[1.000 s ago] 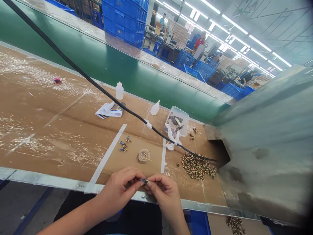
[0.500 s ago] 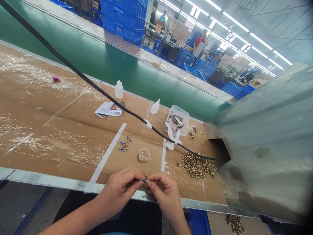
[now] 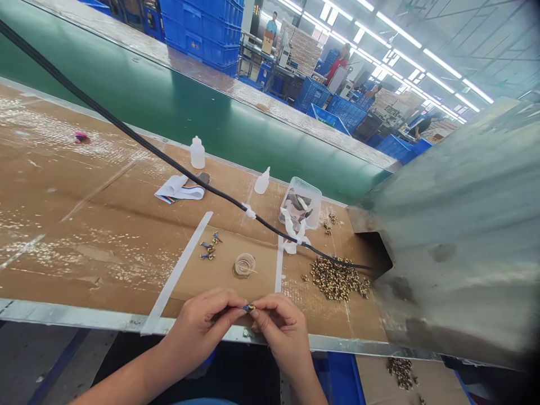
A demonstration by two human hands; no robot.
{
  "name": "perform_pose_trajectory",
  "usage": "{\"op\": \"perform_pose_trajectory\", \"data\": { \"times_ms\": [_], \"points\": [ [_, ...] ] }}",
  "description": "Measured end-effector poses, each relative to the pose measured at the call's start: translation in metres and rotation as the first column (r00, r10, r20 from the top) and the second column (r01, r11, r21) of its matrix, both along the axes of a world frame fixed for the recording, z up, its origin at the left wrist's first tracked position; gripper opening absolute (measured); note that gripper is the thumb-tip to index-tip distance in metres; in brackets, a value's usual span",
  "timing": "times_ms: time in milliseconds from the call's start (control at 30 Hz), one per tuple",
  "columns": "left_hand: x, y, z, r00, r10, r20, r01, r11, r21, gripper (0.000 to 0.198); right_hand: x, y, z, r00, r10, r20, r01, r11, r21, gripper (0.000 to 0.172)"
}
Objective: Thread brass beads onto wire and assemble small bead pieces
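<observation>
Between my fingertips is a small blue and brass-coloured part, too small to name its kind. My left hand pinches its blue end, and my right hand pinches the brass-coloured end. Both hands are just above the table's front edge. Beyond them stands a small round clear cup with a thin stick across it. Several similar blue and brass parts lie left of the cup. To the right is a pile of small brass and dark parts.
A black cable runs diagonally across the view. White squeeze bottles, a folded cloth strip and a clear plastic box stand toward the back. A green conveyor belt lies behind; a metal housing rises at right.
Both hands keep hold of the small part in nearly the same place. The camera view has shifted slightly, so the table things appear a little further left.
</observation>
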State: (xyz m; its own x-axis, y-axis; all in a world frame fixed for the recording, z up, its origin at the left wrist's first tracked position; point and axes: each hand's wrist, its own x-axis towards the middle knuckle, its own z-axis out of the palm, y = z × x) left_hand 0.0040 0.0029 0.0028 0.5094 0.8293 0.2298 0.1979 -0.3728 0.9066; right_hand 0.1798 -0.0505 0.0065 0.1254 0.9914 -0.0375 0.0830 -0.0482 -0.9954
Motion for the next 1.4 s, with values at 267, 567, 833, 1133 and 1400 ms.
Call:
{"op": "perform_pose_trajectory", "data": {
  "times_ms": [267, 567, 833, 1133, 1400],
  "points": [
    [0.000, 0.001, -0.003, 0.998, -0.027, -0.052, 0.027, 1.000, -0.006, 0.016, 0.001, -0.004, -0.003, 0.996, -0.011, 0.092, 0.010, 1.000, 0.011, 0.014],
    [0.003, 0.000, -0.002, 0.990, -0.052, -0.129, 0.054, 0.999, 0.006, 0.031, -0.005, -0.001, -0.001, 0.994, -0.057, 0.091, 0.058, 0.998, -0.001, 0.017],
    [0.003, 0.004, 0.010, 0.969, -0.111, -0.220, 0.110, 0.994, -0.020, 0.038, -0.003, -0.003, -0.005, 0.993, -0.042, 0.106, 0.037, 0.998, 0.044, 0.015],
    [0.000, 0.001, 0.011, 0.977, -0.082, -0.194, 0.082, 0.997, -0.011, 0.032, -0.003, -0.004, -0.012, 0.995, -0.041, 0.092, 0.037, 0.998, 0.042, 0.014],
    [-0.034, 0.043, 0.025, 0.916, 0.186, -0.354, -0.128, 0.975, 0.181, 0.027, 0.003, -0.005, -0.020, 0.985, -0.127, -0.119, 0.134, 0.990, 0.053, 0.017]
  ]
}}
